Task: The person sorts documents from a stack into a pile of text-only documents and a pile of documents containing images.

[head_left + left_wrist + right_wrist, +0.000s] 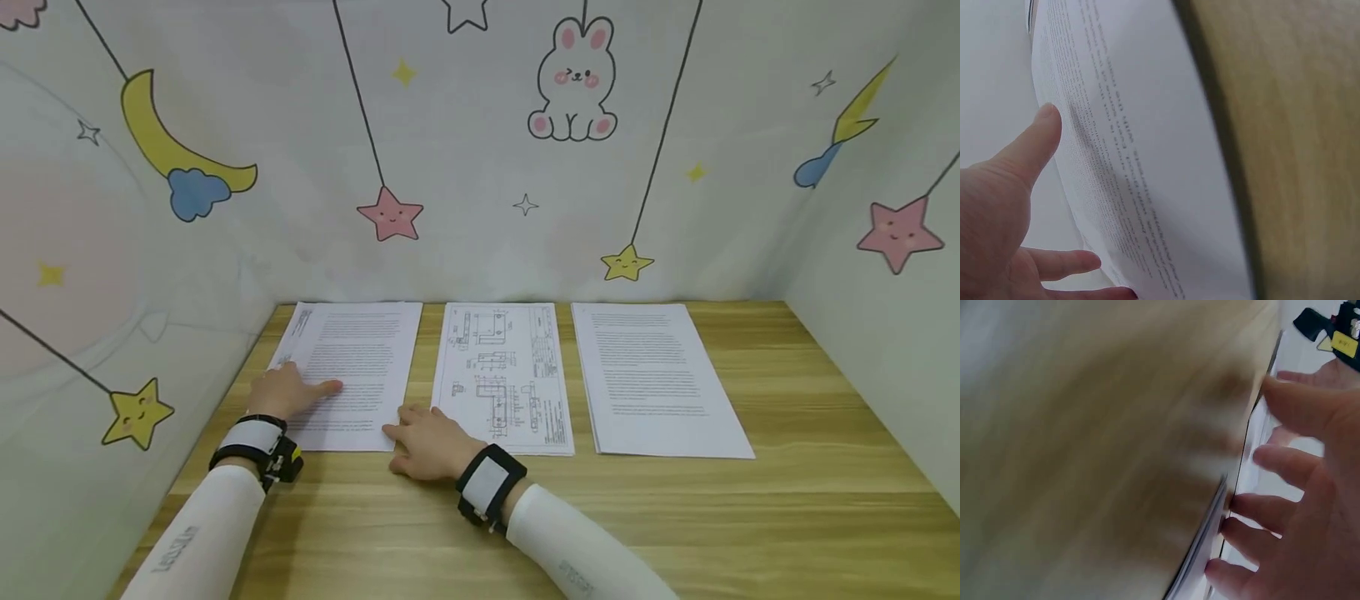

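Note:
On the left lies a stack of printed text sheets (367, 354). My left hand (283, 393) rests at its left edge, with the thumb stretched over the page and the other fingers extended. In the left wrist view the left hand's thumb (1047, 122) stands apart from its fingers beside the text. My right hand (433, 443) is spread palm down between this stack and the middle stack of technical drawings (517, 342). Its thumb and index finger are by the text stack's near right corner, and other fingers overlap the drawings' near left corner. Neither hand grips anything.
A third stack of text sheets (652, 367) lies on the right of the wooden table (810, 500), its near end angled rightward. White curtain walls (480, 150) printed with stars, a moon and a rabbit enclose the table at the back and sides.

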Demonstrator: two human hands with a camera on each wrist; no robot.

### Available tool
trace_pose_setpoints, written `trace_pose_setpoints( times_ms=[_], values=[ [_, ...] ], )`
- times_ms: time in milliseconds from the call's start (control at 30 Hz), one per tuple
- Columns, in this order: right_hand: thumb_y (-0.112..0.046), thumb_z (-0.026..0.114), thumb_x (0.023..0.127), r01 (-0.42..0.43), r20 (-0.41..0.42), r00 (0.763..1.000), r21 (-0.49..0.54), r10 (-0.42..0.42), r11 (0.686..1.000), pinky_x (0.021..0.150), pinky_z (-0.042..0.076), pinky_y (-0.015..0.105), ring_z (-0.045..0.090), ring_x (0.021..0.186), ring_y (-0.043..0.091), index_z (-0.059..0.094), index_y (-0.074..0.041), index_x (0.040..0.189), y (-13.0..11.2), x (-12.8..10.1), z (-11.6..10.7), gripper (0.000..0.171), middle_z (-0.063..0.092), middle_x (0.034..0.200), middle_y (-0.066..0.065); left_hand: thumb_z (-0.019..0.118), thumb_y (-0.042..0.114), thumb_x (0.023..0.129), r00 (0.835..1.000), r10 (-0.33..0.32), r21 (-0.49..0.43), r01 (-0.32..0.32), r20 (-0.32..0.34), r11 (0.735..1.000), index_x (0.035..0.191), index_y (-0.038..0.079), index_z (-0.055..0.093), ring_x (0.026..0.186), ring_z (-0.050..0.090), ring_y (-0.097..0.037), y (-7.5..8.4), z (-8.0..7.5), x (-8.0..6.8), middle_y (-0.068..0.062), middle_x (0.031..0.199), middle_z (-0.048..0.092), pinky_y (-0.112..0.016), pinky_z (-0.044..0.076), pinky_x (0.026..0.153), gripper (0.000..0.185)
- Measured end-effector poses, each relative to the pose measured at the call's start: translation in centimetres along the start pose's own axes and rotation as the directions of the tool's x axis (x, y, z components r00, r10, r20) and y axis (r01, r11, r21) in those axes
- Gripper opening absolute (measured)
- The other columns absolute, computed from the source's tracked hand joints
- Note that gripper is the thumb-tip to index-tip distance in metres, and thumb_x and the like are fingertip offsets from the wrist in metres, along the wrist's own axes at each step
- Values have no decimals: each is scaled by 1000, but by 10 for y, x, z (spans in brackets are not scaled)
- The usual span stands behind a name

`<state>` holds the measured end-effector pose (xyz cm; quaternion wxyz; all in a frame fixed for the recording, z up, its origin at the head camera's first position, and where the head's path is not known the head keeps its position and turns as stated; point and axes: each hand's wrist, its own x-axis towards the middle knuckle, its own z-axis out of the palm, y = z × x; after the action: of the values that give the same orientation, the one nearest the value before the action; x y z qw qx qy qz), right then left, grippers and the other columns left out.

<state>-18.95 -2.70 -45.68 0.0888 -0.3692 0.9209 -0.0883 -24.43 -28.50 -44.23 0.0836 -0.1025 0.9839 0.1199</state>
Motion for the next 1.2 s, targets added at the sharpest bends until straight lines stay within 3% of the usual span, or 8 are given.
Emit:
trace_pose_setpoints(
  times_ms=[233,400,567,700,867,1033,1133,1200],
  values=[
    [-44,59,96,-27,53,998,-28,29,999,118,34,46,35,148,20,52,-24,145,-6,2,2,54,42,156,6,61,68,84,999,-18,31,19,-39,999,120,-23,52,102,56,-53,2,4,5,-44,114,56,-54,50,77,98],
    [-43,58,97,-30,68,997,-41,32,999,120,32,45,33,149,21,49,-25,147,-7,2,2,54,40,158,6,60,71,84,997,-78,3,78,-27,997,118,-21,54,86,55,-40,-3,2,13,-38,103,58,-44,49,64,98],
    [-43,57,97,-45,83,995,-27,47,999,121,30,43,30,151,22,47,-24,148,-9,1,2,55,37,160,7,59,71,83,994,-108,-45,108,-8,993,120,-19,55,83,53,-35,-9,2,18,-33,102,60,-39,44,62,97],
    [-43,57,97,-45,81,996,-43,48,998,121,31,42,31,150,22,47,-24,148,-9,1,1,55,37,160,7,58,69,86,996,-93,-64,93,-6,994,122,-20,53,76,56,-31,-10,1,16,-31,99,63,-33,43,56,96],
    [-44,57,97,-42,82,996,-51,46,998,120,31,42,32,150,21,48,-25,147,-9,2,1,54,38,159,6,54,67,90,998,-66,-102,66,12,993,113,-22,57,68,57,-26,-9,-2,13,-25,85,62,-29,43,52,92],
    [-45,57,97,-40,81,996,-44,43,998,121,31,42,31,150,21,48,-25,148,-9,2,2,55,37,160,6,54,60,93,998,-51,-132,56,41,990,116,-23,56,71,58,-27,-5,-2,14,-29,93,63,-29,43,54,86],
    [-44,57,97,-38,79,996,-43,41,998,121,30,42,31,151,21,48,-25,148,-8,1,2,55,37,160,6,54,51,96,997,-11,-240,30,82,970,124,-23,49,75,61,-27,-5,-1,16,-33,103,62,-29,47,57,79],
    [-44,57,98,-35,79,996,-38,38,999,121,30,41,31,151,22,47,-24,148,-7,1,1,55,37,160,7,53,44,99,994,29,-333,9,109,943,130,-22,44,78,63,-25,-5,1,16,-34,108,61,-30,51,59,73]
  ],
)
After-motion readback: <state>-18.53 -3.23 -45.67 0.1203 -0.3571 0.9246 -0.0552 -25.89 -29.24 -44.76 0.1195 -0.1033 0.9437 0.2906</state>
